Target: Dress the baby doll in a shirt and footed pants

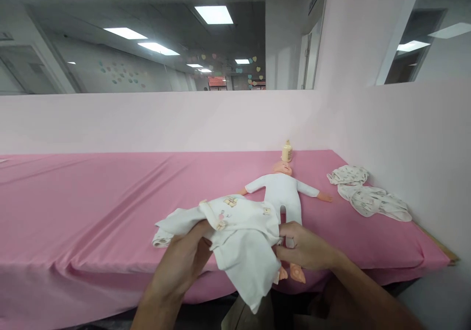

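A white baby garment with small printed figures (243,222) hangs between my two hands above the table's front edge. My left hand (187,254) is closed on its left side, fingertips partly hidden under the cloth. On the other side, my right hand (303,244) pinches the garment's right edge. Behind it lies a baby doll (281,190) in a white bodysuit, on its back with arms spread and feet toward me. The garment and my right hand cover part of the doll's legs.
A pink cloth (121,197) covers the table. Beyond the doll's head stands a cream-coloured bottle (287,151) near the wall. Crumpled patterned baby clothes (371,200) lie at the right, beside the side wall. A window (165,50) spans the back wall.
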Motion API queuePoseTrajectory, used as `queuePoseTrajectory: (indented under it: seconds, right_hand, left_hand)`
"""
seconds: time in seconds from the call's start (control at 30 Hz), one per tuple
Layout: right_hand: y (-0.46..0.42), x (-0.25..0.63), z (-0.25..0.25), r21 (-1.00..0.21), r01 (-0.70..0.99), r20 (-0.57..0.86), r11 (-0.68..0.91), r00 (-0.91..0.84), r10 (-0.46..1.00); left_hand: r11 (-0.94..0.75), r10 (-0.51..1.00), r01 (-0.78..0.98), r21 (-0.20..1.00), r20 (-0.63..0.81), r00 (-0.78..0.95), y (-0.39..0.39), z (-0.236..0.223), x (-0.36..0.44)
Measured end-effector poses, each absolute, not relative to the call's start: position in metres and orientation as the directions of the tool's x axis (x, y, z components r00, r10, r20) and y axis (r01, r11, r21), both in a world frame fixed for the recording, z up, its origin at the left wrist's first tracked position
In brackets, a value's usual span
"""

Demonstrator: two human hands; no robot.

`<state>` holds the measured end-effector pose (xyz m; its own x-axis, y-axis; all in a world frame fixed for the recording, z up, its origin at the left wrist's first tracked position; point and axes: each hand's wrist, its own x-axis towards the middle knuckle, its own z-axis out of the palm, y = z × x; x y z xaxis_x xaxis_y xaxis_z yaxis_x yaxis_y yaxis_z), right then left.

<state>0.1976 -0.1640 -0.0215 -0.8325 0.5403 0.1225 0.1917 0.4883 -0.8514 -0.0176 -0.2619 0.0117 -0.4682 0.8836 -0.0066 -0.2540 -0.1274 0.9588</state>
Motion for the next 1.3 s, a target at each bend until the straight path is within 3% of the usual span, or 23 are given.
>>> queuePoseTrajectory:
  seconds: [0.17, 0.33, 0.5, 0.6, 0.77, 0.9, 1.03, 1.3]
  right_hand:
    - [-0.157, 0.220, -0.011, -0.914, 0.126, 0.207, 0.386, -0.673, 0.710]
    - [-0.157, 0.232, -0.007, -0.910, 0.110, 0.258, 0.399, -0.601, 0.756]
    - [-0.180, 0.226, 0.000, -0.852, 0.090, 0.318, 0.515, -0.694, 0.646]
    - [-0.202, 0.217, 0.004, -0.809, 0.031, 0.349, 0.587, -0.778, 0.522]
    - [-0.233, 0.215, 0.009, -0.683, -0.034, 0.371, 0.730, -0.877, 0.306]
    - [-0.233, 0.225, 0.007, -0.715, 0.023, 0.335, 0.699, -0.866, 0.371]
    - [-0.217, 0.228, -0.003, -0.831, 0.129, 0.175, 0.541, -0.862, 0.475]
    - [-0.182, 0.237, -0.009, -0.886, 0.206, 0.056, 0.416, -0.842, 0.536]
  left_hand:
    - [-0.120, 0.703, -0.100, 0.988, 0.014, -0.711, -0.282, -0.011, -0.053]
    - [0.059, 0.753, -0.010, 0.998, -0.051, -0.656, -0.306, -0.065, -0.074]
    - [0.027, 0.757, 0.245, 0.969, 0.141, -0.638, -0.319, -0.098, -0.031]
    - [0.011, 0.901, 0.372, 0.928, 0.152, -0.405, -0.321, -0.089, 0.019]
    - [-0.165, 0.936, 0.482, 0.861, 0.290, -0.199, -0.324, -0.065, 0.054]
    - [-0.084, 0.935, 0.516, 0.852, 0.246, -0.254, -0.335, -0.064, 0.028]
    - [-0.032, 0.941, 0.546, 0.837, 0.210, -0.267, -0.342, -0.052, 0.003]
    - [-0.012, 0.978, 0.765, 0.644, 0.169, -0.126, -0.307, 0.014, -0.059]
